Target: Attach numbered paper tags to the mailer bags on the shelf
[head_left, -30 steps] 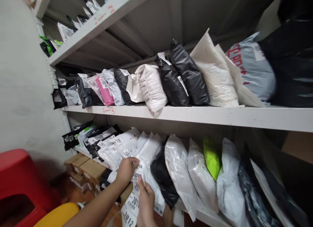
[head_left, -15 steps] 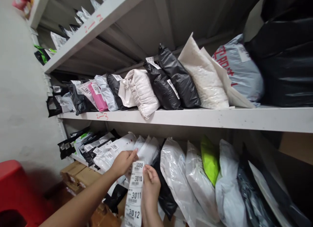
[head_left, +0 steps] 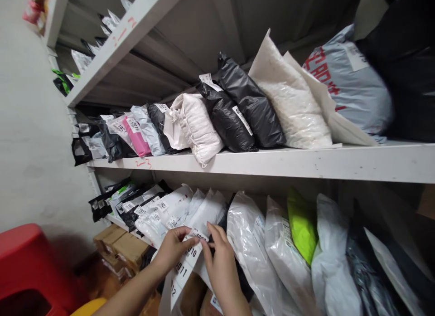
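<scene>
My left hand (head_left: 174,249) pinches a strip of white numbered labels (head_left: 181,271) near its top. The strip hangs down, with 3010 and 3011 partly readable. My right hand (head_left: 220,257) grips the strip's upper edge from the other side, thumb and fingers close together by the 3009 label, which the fingers partly cover. Just behind the hands, white parcels (head_left: 209,211) stand on the lower shelf, and one farther left bears a 3002 label (head_left: 156,217). To the right of my right hand leans a large white plastic parcel (head_left: 246,234).
The middle shelf's edge (head_left: 292,162) runs above the hands, with black parcels (head_left: 249,103) and a pink parcel (head_left: 137,137) on it. A red stool (head_left: 34,261) stands at the left, near cardboard boxes (head_left: 124,248). A lime-green parcel (head_left: 301,225) is on the lower shelf.
Both hands have come together at the strip's top, and the left hand has moved down onto it. The strip now tilts and bends. The view has shifted slightly.
</scene>
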`<state>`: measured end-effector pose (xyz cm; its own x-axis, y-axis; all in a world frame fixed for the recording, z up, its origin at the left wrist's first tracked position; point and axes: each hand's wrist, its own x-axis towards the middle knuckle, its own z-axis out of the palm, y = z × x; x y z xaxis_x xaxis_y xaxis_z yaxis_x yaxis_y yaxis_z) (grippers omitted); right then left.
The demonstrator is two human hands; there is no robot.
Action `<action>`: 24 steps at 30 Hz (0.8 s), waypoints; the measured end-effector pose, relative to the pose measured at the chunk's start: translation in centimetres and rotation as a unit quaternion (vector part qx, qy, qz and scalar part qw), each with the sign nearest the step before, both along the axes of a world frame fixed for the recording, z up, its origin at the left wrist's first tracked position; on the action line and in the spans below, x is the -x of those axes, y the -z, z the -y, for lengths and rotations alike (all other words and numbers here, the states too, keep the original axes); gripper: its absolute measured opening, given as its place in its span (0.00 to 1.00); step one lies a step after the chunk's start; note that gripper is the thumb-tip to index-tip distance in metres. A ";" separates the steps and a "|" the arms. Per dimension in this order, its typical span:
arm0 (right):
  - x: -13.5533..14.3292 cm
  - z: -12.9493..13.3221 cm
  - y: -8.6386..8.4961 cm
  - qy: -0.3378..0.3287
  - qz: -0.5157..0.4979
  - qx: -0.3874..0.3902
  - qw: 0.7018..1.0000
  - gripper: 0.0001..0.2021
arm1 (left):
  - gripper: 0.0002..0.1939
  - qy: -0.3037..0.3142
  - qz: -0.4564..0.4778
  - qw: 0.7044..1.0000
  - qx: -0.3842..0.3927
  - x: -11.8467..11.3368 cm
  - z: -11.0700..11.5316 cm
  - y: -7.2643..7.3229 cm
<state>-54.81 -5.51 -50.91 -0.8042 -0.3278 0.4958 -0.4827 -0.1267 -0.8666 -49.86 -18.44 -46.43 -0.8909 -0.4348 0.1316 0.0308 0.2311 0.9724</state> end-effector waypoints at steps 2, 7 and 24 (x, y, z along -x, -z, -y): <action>0.3 -0.9 -0.9 0.011 -0.043 -0.069 0.997 0.14 | 0.14 0.027 -0.015 0.997 0.066 0.1 -0.1 0.1; 1.3 0.1 -2.1 0.076 -0.033 -0.088 0.993 0.09 | 0.21 -0.065 -0.016 0.997 0.041 1.7 -0.7 1.1; 6.5 2.9 -1.9 0.007 0.124 0.000 0.992 0.04 | 0.12 -0.142 0.012 0.986 0.081 4.2 0.4 1.1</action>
